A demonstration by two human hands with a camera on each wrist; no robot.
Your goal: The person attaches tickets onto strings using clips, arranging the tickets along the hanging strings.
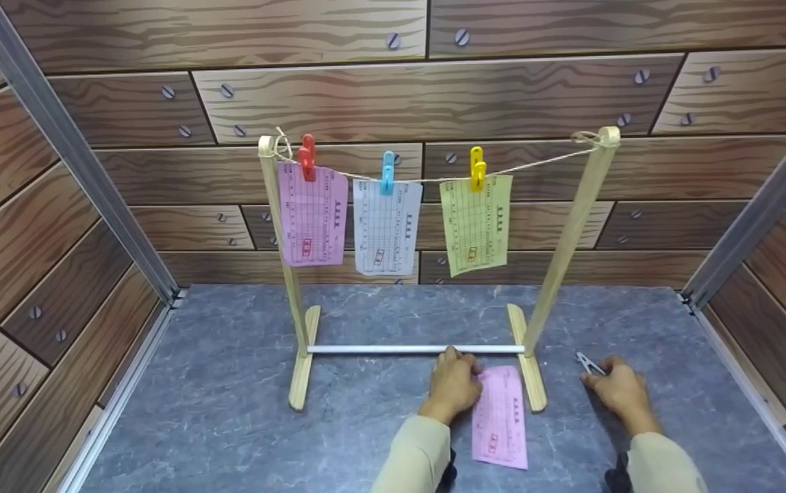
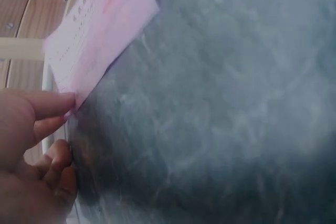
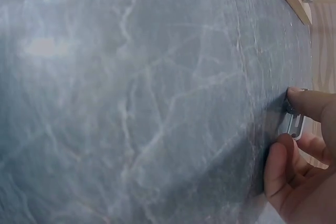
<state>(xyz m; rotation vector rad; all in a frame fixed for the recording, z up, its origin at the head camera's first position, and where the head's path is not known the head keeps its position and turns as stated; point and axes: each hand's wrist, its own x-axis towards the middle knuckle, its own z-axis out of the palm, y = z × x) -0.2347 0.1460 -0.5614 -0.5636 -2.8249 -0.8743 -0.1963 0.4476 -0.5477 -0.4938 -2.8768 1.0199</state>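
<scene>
A printed pink paper slip [image 1: 500,418] lies at the front of the stand, its lower end toward the person. My left hand [image 1: 453,385] pinches a top corner of it between thumb and finger; in the left wrist view the slip [image 2: 107,30] slants up from that pinch. Off to the right, close over the table, my right hand [image 1: 622,392] holds a pale grey clothespin [image 1: 587,363] by its rear end, the tip pointing away to the left. The right wrist view shows the clothespin [image 3: 296,124] between thumb and fingers.
A wooden stand with a right post [image 1: 574,239] and white crossbar [image 1: 379,350] carries a string [image 1: 543,162]. On it hang a pink slip [image 1: 314,216] by a red clothespin, a white slip [image 1: 386,229] by a blue one, and a yellow slip [image 1: 477,226] by a yellow one.
</scene>
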